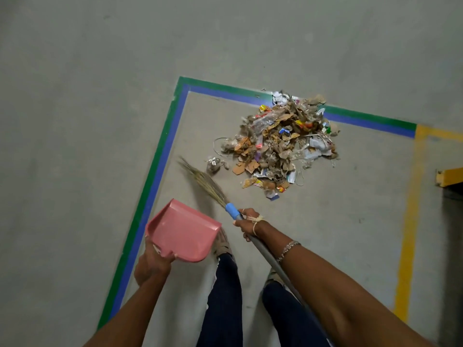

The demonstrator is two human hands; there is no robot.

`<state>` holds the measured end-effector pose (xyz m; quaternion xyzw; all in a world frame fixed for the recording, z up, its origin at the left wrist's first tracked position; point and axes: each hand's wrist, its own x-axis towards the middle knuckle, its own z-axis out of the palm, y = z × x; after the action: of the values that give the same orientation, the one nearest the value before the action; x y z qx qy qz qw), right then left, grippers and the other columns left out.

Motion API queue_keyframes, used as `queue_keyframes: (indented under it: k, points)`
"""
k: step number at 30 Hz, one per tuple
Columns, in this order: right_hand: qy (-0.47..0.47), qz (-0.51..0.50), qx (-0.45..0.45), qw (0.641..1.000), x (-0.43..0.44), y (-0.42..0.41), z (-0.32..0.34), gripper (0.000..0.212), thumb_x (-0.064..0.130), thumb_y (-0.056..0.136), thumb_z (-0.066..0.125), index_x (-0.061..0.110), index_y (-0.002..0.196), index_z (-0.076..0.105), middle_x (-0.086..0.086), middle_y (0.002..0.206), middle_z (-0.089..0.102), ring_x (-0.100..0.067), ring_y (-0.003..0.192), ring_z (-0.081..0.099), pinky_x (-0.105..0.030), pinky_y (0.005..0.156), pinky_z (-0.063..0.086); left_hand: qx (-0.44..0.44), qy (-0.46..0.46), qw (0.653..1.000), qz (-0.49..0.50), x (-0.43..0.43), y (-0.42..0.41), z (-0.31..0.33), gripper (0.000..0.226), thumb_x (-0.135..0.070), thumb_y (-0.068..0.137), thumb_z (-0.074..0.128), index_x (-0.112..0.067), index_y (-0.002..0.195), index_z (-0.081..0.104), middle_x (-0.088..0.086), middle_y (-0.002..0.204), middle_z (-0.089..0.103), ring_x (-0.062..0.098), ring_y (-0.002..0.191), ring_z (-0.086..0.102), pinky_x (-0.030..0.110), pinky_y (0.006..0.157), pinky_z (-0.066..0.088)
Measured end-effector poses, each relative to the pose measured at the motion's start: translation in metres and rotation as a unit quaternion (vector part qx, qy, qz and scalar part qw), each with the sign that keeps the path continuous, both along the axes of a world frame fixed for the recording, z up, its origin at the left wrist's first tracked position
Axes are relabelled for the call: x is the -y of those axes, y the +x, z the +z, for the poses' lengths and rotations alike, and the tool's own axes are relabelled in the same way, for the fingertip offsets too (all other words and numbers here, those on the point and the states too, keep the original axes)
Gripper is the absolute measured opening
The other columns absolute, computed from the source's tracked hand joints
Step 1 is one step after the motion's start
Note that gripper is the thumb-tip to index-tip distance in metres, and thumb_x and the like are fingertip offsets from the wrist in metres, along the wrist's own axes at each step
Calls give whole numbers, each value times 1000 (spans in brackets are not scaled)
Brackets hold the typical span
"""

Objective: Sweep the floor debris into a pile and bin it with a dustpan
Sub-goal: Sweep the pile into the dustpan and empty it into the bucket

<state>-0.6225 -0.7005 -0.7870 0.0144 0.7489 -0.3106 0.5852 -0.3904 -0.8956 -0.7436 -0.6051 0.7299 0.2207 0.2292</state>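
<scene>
A pile of debris (280, 144), mostly torn cardboard, wrappers and plastic scraps, lies on the grey concrete floor ahead and to the right. My left hand (150, 265) grips the handle of a pink dustpan (181, 230), held above the floor with its mouth pointing up-left, away from the pile. My right hand (249, 222) grips the grey handle of a grass broom (203, 181) just below its blue collar. The bristles point up-left and end a short way left of the pile's near edge.
Green and blue floor tape (162, 151) forms a corner around the area; the pile's far edge overlaps it. Yellow tape (411, 221) runs on the right, beside a yellow beam (448, 177) at the right edge. My legs and shoes (223, 242) stand below the dustpan.
</scene>
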Motion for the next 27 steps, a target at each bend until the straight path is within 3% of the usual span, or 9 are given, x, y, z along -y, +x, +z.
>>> queue_keyframes:
  k: [3, 6, 11, 14, 17, 23, 27]
  points:
    - [44, -25, -25, 998, 31, 5, -8, 32, 15, 91, 58, 5, 122, 56, -15, 85, 58, -22, 42, 53, -28, 38, 48, -6, 10, 1000, -5, 28, 5, -4, 103, -48, 72, 88, -30, 154, 28, 17, 118, 70, 42, 101, 67, 46, 79, 54]
    - [89, -92, -56, 990, 36, 9, -15, 29, 17, 91, 59, 8, 118, 57, -14, 81, 60, -23, 44, 57, -30, 39, 50, -2, 27, 999, -25, 52, 5, -7, 106, -51, 74, 86, -30, 157, 24, 16, 121, 69, 40, 104, 67, 43, 78, 53]
    - [112, -208, -96, 967, -3, 4, 8, 36, 15, 93, 61, 13, 128, 53, -12, 73, 58, -22, 46, 55, -29, 38, 50, 4, 45, 996, -72, 77, -5, -6, 107, -55, 77, 82, -32, 160, 17, 16, 122, 67, 40, 107, 65, 44, 81, 52]
    - [111, -271, -87, 952, -48, -13, 28, 58, 11, 91, 68, 14, 144, 45, -18, 74, 59, -23, 46, 52, -29, 40, 49, 15, 54, 991, -119, 87, -18, -8, 108, -62, 78, 76, -36, 160, 11, 15, 115, 69, 38, 101, 66, 43, 79, 53]
    - [110, -269, -63, 955, -94, -32, 50, 69, 9, 89, 71, 17, 150, 39, -16, 74, 59, -23, 45, 52, -28, 40, 46, 11, 71, 982, -177, 92, -36, -11, 109, -73, 78, 68, -33, 161, 9, 16, 108, 69, 37, 95, 67, 38, 71, 50]
    - [67, -266, -62, 960, -168, -60, 86, 55, 18, 92, 70, 33, 139, 47, -15, 70, 53, -27, 48, 50, -31, 44, 46, 1, 81, 958, -274, 72, -105, -23, 112, -69, 78, 71, -24, 163, 13, 13, 107, 73, 35, 95, 69, 35, 67, 46]
    - [29, -277, -88, 956, -197, -83, 56, 42, 18, 93, 68, 33, 129, 52, -19, 70, 55, -33, 49, 55, -35, 45, 49, 4, 70, 948, -310, 49, -141, -69, 111, -66, 79, 72, -23, 162, 14, 11, 92, 72, 31, 79, 69, 36, 62, 53]
